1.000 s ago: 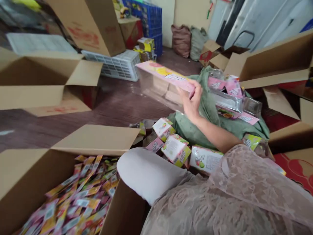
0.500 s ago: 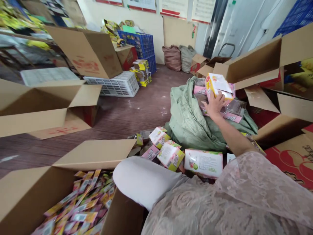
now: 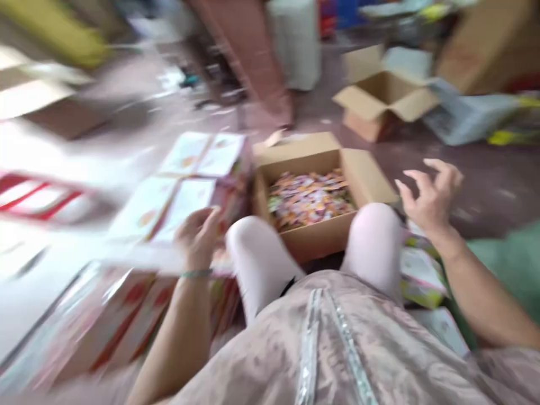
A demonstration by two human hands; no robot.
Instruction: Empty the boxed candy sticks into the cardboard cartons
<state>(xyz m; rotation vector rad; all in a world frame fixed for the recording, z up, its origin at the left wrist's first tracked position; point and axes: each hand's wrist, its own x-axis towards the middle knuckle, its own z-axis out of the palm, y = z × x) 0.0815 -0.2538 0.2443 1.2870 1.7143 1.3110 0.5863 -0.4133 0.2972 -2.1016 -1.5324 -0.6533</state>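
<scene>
The view is smeared by motion. My left hand [image 3: 198, 233] rests its curled fingers on the near edge of a stack of white packaged boxes [image 3: 181, 185] at my left knee; whether it grips them is unclear. My right hand [image 3: 428, 197] hovers in the air to the right of my right knee with its fingers spread and nothing in it. Between my knees stands an open cardboard box [image 3: 363, 174] filled with several small colourful sachets [image 3: 307, 197].
More red-and-white boxes [image 3: 126, 315] lie under my left arm. Small packages [image 3: 422, 275] lie beside my right knee, next to a green sack [image 3: 510, 270]. An open cardboard box [image 3: 383, 95] stands further back on the brown floor. A person's legs [image 3: 253, 62] stand behind.
My head has swung left, away from the green sack. My right hand has let go of the package on the sack and now hangs free. My left hand has come into view on the stacked boxes.
</scene>
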